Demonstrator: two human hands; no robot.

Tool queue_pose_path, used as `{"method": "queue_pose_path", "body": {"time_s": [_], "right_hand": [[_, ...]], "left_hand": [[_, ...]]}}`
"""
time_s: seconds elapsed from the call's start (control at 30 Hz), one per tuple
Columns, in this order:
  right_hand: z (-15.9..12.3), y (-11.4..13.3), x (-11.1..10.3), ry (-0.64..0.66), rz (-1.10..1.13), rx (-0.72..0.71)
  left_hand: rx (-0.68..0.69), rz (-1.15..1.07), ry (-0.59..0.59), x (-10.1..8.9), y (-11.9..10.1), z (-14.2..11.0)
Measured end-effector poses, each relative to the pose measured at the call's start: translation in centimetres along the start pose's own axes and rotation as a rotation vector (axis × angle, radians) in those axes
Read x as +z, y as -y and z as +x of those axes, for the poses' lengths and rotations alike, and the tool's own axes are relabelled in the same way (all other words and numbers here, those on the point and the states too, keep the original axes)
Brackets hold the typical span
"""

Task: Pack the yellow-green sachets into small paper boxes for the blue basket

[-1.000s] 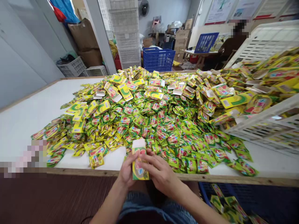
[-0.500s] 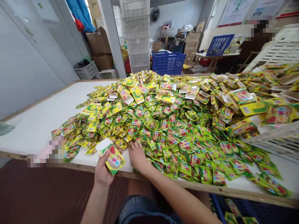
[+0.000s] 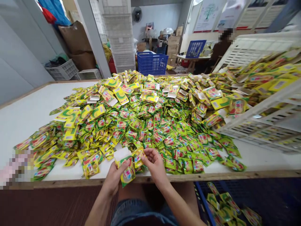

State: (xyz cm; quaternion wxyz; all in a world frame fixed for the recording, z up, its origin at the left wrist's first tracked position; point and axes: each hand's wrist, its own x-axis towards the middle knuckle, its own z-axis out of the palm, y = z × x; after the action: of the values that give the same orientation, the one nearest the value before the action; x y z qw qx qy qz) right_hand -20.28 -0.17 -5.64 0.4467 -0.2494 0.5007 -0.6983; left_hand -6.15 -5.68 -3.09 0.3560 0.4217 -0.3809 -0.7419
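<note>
Leaning at the table's (image 3: 25, 106) near edge, the yellow-green carton (image 3: 127, 172), white flap open, is pinched between the left hand's (image 3: 113, 179) thumb and fingers. Just right of the carton, the right hand (image 3: 155, 164) pinches a yellow sachet (image 3: 138, 157) between thumb and forefinger, other fingers curled. Farther right of the carton, the white crate (image 3: 240, 134) holds cartons; below-right of it, the blue crate (image 3: 205, 201) holds more. Both forearms reach up from below the carton.
</note>
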Motion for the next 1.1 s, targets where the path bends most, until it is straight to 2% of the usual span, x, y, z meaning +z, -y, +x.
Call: {"method": "queue_pose_path", "body": {"time_s": [0.1,0.2,0.37,0.47,0.53,0.7,0.9,1.1], "right_hand": [[-1.4,-0.5,-1.2,-0.005,0.064,0.04],[-2.4,0.2,-4.0,0.024,-0.049,0.041],[-2.7,3.0,-11.2,-0.223,-0.312,-0.049],[-2.6,4.0,-13.8,-0.263,-0.444,-0.079],[-2.5,4.2,-14.2,-0.199,-0.556,-0.082],[-2.0,3.9,-13.6,-0.039,-0.848,-0.104],[-1.7,2.3,-13.6,-0.131,-0.747,-0.105],[-2.0,2.5,-12.5,-0.089,-0.89,-0.122]], "left_hand": [[0.016,0.12,0.094,1.3,1.2,-0.1],[0.022,0.216,0.134,1.8,1.9,-0.3],[0.011,0.165,0.13,2.1,1.8,-0.5],[0.012,0.126,0.085,2.6,2.1,-0.4],[0.028,0.137,0.1,2.8,2.5,-0.3],[0.065,0.243,0.189,2.9,3.3,0.1],[0.078,0.19,0.198,2.9,3.0,0.1],[0.055,0.179,0.151,3.2,2.9,0.0]]}}
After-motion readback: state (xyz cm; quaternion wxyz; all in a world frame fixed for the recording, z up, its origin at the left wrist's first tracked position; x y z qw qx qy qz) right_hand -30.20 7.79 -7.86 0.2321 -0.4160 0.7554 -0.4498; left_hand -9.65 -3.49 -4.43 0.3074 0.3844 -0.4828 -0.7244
